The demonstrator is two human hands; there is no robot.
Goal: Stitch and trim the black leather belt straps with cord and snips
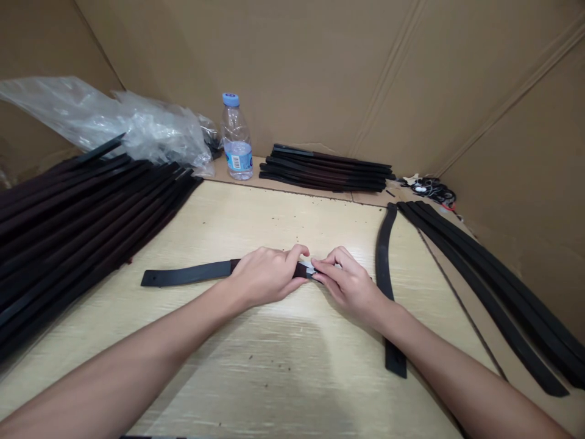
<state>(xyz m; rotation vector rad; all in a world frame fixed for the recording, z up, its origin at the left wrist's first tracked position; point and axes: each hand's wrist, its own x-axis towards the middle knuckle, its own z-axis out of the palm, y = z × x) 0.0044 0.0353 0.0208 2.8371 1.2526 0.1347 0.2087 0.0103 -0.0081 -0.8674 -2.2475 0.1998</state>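
Observation:
A long black strip [187, 275] with a dark brown wrapped middle lies crosswise on the light wooden board [256, 372]. My left hand [265, 275] is closed around the brown middle, pressing it near the board, with thumb and forefinger toward the right. My right hand [350, 285] pinches a small pale shiny piece [309, 268] against the strip, at the right end of the brown part. Whether that piece is a blade or a scrap of film I cannot tell. The strip's right end is hidden behind my right hand.
A plain black strip [385, 256] lies upright in view, partly under my right forearm. More black strips [493, 292] lie at the right. Brown-and-black strips [86, 225] pile up at left, others [324, 167] at back. A water bottle [237, 143] stands beside a plastic bag [155, 131].

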